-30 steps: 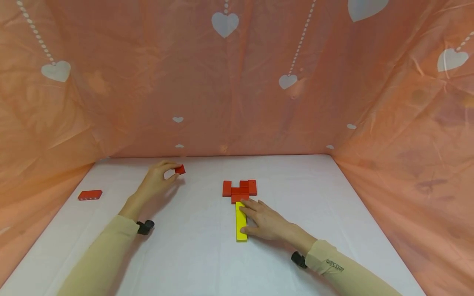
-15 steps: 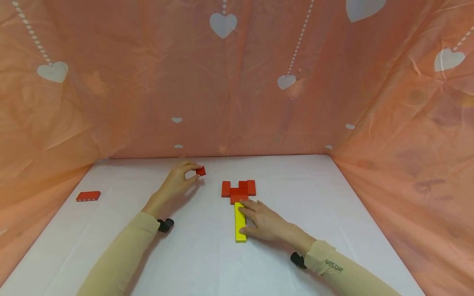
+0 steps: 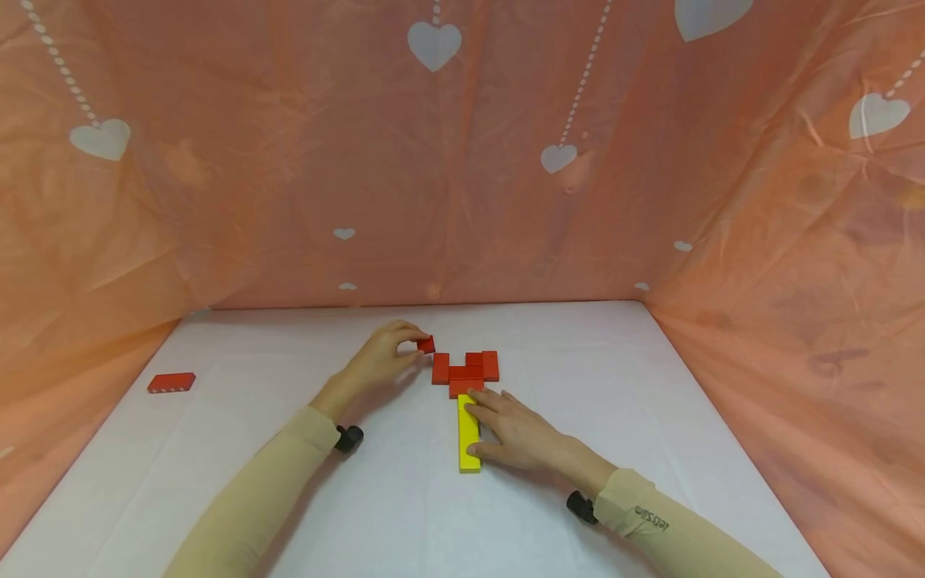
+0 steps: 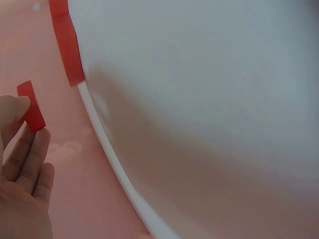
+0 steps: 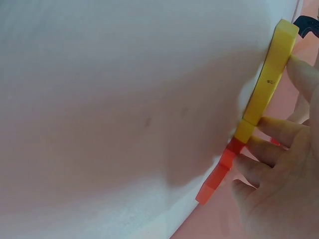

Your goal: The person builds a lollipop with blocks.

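Between thumb and fingers my left hand (image 3: pixel 383 355) pinches a small red block (image 3: pixel 425 344), held just beyond the left end of a group of red blocks (image 3: pixel 466 388). In the left wrist view the pinched block is a short flat bar, apart from the red row (image 4: pixel 69 50). My right hand (image 3: pixel 522 429) rests with spread, fairly straight fingers along the right side of a yellow strip (image 3: pixel 468 437). The right wrist view shows that strip as a long yellow block (image 5: pixel 271 74) and a short yellow block (image 5: pixel 244 130), end to end, touching the red ones.
A lone red block (image 3: pixel 172 383) with a row of pale dots on its front face lies at the far left of the white table (image 3: pixel 405 514). An orange curtain (image 3: pixel 289 160) with pale hearts encloses the back and sides.
My left hand has travelled right across the table with the red block, from well left of the group to close beside it. The right hand stays on the yellow strip.
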Tool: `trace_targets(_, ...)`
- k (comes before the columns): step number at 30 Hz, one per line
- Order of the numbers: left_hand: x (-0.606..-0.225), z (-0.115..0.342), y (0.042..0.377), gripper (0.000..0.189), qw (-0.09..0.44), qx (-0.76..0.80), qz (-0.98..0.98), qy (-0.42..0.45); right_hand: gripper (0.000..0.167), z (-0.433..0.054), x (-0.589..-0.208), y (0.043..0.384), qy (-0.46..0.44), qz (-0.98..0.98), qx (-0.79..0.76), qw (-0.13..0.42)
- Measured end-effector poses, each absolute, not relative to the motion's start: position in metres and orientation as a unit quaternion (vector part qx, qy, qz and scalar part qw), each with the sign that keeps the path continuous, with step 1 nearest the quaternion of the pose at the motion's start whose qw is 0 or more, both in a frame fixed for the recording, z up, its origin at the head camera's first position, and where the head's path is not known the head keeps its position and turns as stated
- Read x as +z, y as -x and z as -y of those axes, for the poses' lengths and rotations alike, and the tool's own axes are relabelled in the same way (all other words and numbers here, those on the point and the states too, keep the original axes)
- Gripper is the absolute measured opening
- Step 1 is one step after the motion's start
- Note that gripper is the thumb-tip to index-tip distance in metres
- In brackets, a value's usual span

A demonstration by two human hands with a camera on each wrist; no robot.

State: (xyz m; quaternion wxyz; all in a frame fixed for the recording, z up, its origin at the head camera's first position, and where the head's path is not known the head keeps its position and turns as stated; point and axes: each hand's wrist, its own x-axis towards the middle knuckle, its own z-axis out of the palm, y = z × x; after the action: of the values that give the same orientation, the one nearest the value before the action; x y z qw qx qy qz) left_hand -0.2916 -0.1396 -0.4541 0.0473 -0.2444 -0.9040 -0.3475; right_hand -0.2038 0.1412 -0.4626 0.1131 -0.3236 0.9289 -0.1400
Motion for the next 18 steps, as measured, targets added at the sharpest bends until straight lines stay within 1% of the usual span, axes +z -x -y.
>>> trace_targets(4,-0.452,0.128,0.293,0.034,0.035,-0.334,0.905,0.260,0.073,-0.141,-0.462,0.203,0.321,-0.930,-0.136,0.115)
trace_targets(18,-0.456,0.101,0.306,0.028,0.020,-0.273,0.907,0.321,0.071,-0.141,-0.461,0.202,0.325,-0.929,-0.132,0.115)
